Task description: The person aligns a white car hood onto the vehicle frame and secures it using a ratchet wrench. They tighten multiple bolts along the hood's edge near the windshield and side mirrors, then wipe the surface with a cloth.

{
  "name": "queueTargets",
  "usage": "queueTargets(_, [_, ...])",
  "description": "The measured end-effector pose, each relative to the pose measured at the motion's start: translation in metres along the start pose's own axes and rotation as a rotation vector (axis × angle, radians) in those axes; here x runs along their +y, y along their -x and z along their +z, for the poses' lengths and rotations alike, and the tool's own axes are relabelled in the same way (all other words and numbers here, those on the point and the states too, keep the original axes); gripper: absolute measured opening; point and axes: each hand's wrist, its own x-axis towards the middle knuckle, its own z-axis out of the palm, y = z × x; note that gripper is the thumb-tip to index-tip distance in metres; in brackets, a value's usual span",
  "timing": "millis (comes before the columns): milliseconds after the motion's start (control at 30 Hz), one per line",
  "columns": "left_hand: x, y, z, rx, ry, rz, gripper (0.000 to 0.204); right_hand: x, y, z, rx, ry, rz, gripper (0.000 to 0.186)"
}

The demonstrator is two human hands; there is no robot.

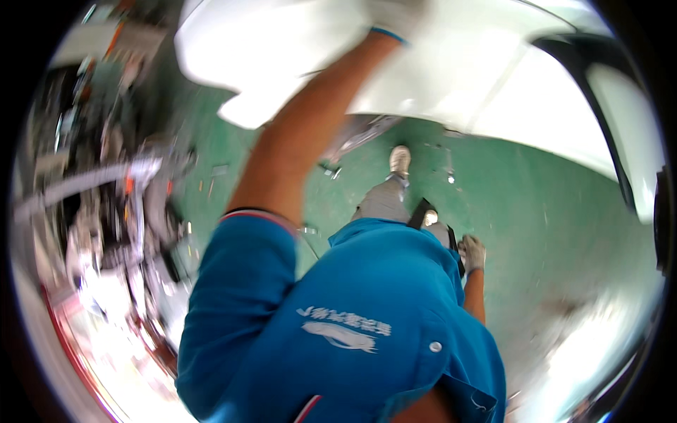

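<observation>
My left arm stretches forward over a white car body panel (465, 63). At its end, my left hand (400, 15) in a pale glove with a blue cuff edge is at the panel, blurred and partly cut off by the top edge; its fingers cannot be made out. Low at my right side is my right hand (472, 252), also gloved, with its fingers curled in. Close beside it, dark strap-like pieces (455, 243) show against my grey trousers. What the right hand holds is too small and hidden to name.
A black-framed car mirror (599, 84) juts out at the right. Small tools and scraps (331, 169) lie on the green floor (536, 204) near my shoe (400, 161). At the left, blurred metal frames and parts (106, 183) crowd together.
</observation>
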Motion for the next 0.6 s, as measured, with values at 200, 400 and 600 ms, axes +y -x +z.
queueTargets(200, [0.115,0.311,-0.062,-0.496,0.374,-0.307,0.040,0.040,0.002,-0.061,0.075,0.373,0.373,0.010])
queueTargets(400, [0.044,0.707,-0.373,-1.477,-0.415,-1.825,0.047,-0.003,-0.026,-0.087,0.050,0.455,0.314,0.014])
queueTargets(600, [0.037,0.801,-0.501,-1.376,-0.453,-1.866,0.040,-0.041,-0.096,-0.006,-0.207,0.902,0.149,0.011])
